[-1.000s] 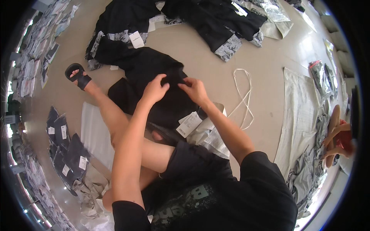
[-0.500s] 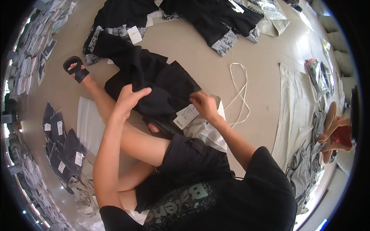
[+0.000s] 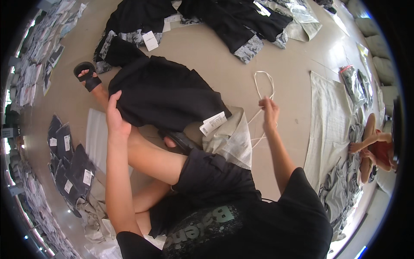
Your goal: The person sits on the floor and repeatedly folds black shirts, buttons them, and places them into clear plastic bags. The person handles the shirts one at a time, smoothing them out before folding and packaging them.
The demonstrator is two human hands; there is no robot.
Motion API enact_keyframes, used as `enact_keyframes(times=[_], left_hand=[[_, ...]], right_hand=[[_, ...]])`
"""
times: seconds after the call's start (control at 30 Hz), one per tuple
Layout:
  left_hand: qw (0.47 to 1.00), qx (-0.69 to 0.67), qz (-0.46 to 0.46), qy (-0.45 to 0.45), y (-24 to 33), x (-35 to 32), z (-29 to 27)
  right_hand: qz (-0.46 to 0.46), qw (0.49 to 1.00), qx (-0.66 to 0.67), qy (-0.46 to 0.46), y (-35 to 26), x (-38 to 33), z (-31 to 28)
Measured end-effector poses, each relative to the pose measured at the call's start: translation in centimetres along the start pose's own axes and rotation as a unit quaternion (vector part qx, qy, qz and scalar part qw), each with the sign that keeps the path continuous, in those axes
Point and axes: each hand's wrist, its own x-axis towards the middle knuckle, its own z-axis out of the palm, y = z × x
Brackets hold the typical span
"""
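Observation:
A black garment [image 3: 164, 97] is spread over the floor and my outstretched leg. A white printed tag [image 3: 213, 124] lies at its near right edge. My left hand [image 3: 117, 118] is closed on the garment's left edge, thumb and fingers gripping the cloth. Off to the right, clear of the cloth, my right hand [image 3: 269, 111] is raised with curled fingers over a white cord [image 3: 264, 72] looped on the floor. Whether those fingers hold the cord or anything else is hidden. A pale woven sheet [image 3: 235, 138] lies partly under the garment, beside my knee.
More black garments with grey patterned cuffs [image 3: 249, 48] lie at the far side. Dark tagged pieces [image 3: 64, 159] are piled at left. To the right are a long pale sheet [image 3: 325, 116], grey garments [image 3: 340, 185] and a seated person [image 3: 374, 146]. My sandalled foot [image 3: 87, 77] extends far left.
The black garment has gone from bunched to flatter and wider. My left hand shifted left with its edge; my right hand left the tag's side and moved right, over the cord.

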Motion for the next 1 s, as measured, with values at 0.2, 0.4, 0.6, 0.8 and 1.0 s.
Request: enact_keyframes(times=[0.2, 0.4, 0.6, 0.8, 1.0], left_hand=[[0.942, 0.297, -0.021, -0.155, 2.1, -1.3, 2.3], [0.714, 0.56, 0.061, -0.415, 3.4, -11.5, 9.5], [0.648, 0.675, 0.025, -0.352, 3.6, -12.1, 9.0], [0.89, 0.377, 0.236, -0.103, 20.4, -3.6, 1.3], [0.754, 0.463, 0.455, 0.102, 26.6, -2.7, 1.8]], right_hand=[[-0.205, 0.958, -0.121, -0.159, -10.0, -0.3, 2.3], [-0.431, 0.754, -0.091, -0.488, -24.0, -4.9, 15.0], [-0.543, 0.419, -0.318, -0.654, -20.5, -0.4, 30.7], [-0.623, 0.641, -0.115, -0.433, -41.5, 7.8, 39.3], [-0.694, 0.677, -0.009, -0.247, -58.2, 1.0, 39.8]])
